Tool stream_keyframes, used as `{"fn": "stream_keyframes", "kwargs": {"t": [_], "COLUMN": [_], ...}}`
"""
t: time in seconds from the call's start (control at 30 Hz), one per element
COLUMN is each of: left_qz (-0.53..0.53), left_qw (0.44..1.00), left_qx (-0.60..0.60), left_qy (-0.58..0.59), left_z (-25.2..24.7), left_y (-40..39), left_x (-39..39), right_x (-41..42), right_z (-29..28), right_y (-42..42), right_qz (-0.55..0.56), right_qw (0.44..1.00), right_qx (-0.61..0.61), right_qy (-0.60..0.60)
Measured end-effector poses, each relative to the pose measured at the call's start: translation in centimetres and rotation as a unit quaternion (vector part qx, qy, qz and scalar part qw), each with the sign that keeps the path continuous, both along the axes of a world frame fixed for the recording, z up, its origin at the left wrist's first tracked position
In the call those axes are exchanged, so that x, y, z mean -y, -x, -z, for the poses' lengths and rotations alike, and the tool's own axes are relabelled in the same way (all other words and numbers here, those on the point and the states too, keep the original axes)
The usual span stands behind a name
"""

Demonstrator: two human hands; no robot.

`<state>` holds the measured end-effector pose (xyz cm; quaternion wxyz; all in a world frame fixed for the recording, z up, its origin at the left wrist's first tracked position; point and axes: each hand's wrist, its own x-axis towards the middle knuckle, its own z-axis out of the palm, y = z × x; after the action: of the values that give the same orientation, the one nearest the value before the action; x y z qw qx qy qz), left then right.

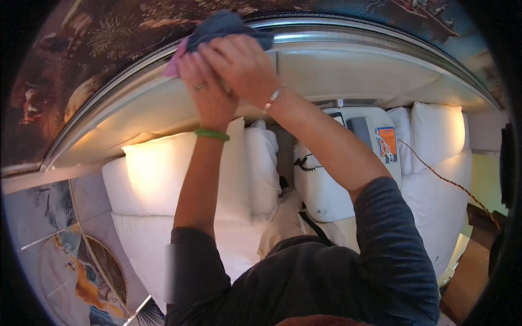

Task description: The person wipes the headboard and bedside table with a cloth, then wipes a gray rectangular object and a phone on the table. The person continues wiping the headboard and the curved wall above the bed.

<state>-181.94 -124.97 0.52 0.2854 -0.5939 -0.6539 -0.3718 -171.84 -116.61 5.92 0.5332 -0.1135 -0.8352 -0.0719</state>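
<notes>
My left hand (pixel 209 91), with a ring and a green wristband, presses a cloth against the silver frame (pixel 326 36) of a large painting. Beside it and partly overlapping it, my right hand (pixel 244 65) wears a silver bracelet and holds the same bundle. Dark blue-grey cloth (pixel 223 26) bulges beyond the fingertips. A pink-purple piece of cloth (pixel 173 67) sticks out to the left; whether it is a separate cloth cannot be told. Both hands are slightly blurred, and the frame rail beneath them is hidden.
Below lie white pillows (pixel 185 175) and a bed at left, and more pillows (pixel 436 136) at right. Between them, a white bedside table (pixel 318 183) carries a telephone with a coiled cord (pixel 306 164) and an orange box (pixel 387 140) with a white cable. A twisted cord (pixel 448 183) crosses the right bed.
</notes>
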Motion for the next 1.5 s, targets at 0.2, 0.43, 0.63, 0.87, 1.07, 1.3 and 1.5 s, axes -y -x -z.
{"fn": "stream_keyframes", "kwargs": {"t": [0.2, 0.43, 0.63, 0.87, 1.07, 1.3, 1.5], "left_qz": [0.065, 0.117, 0.127, -0.029, -0.093, -0.208, -0.215], "left_qw": [0.995, 0.993, 0.989, 0.998, 0.989, 0.942, 0.958], "left_qx": [-0.029, -0.03, -0.061, -0.043, 0.068, 0.174, 0.117], "left_qy": [-0.07, -0.014, 0.036, -0.034, -0.095, -0.2, -0.152], "left_z": [-4.2, -6.0, -7.4, -6.0, -7.5, -6.3, -3.0], "left_y": [-0.1, -10.4, -12.9, -2.7, 5.9, 4.0, 3.3], "left_x": [-3.9, -9.0, -9.9, -3.1, 1.6, -1.8, -2.5], "right_x": [-2.5, -8.2, -7.0, -1.9, 1.6, -0.5, -4.0], "right_z": [-5.3, -4.5, -2.8, -3.5, -3.5, -5.5, -4.8], "right_y": [-2.1, -13.6, -15.3, -5.5, 4.2, 0.8, -4.8], "right_qz": [-0.022, 0.108, 0.216, 0.047, -0.121, -0.145, -0.009], "right_qw": [0.996, 0.992, 0.976, 0.997, 0.992, 0.988, 0.971], "right_qx": [0.054, 0.072, 0.02, 0.058, 0.044, -0.014, 0.225], "right_qy": [-0.064, -0.003, -0.016, 0.034, 0.017, -0.052, -0.077]}}
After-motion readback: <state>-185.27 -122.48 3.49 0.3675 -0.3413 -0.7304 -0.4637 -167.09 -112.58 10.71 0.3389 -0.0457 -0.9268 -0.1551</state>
